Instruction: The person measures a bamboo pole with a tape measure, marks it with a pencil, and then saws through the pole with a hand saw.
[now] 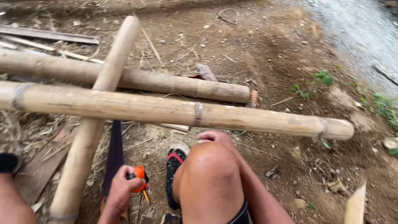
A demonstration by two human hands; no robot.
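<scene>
The left hand (121,191) is clenched around a small orange-handled tool (140,179), perhaps a marker or knife; its yellowish tip points down toward the dirt. Just beside this hand, on its outer side, a dark saw blade (114,153) lies on the ground, running away from the person and under the bamboo.

The right hand (213,137) shows only its fingers past the bent knee (211,174), curled and resting just below the front bamboo pole (174,110); whether it grips anything I cannot tell.

That pole lies directly ahead of both hands, its long axis crosswise from left to right, the free cut end far out to the right. The right hand is clearly the nearer one. A second pole (124,76) lies beyond, and a third pole (97,120) slants beneath them toward the left hand. A sandalled foot (174,166) sits between the hands.
</scene>
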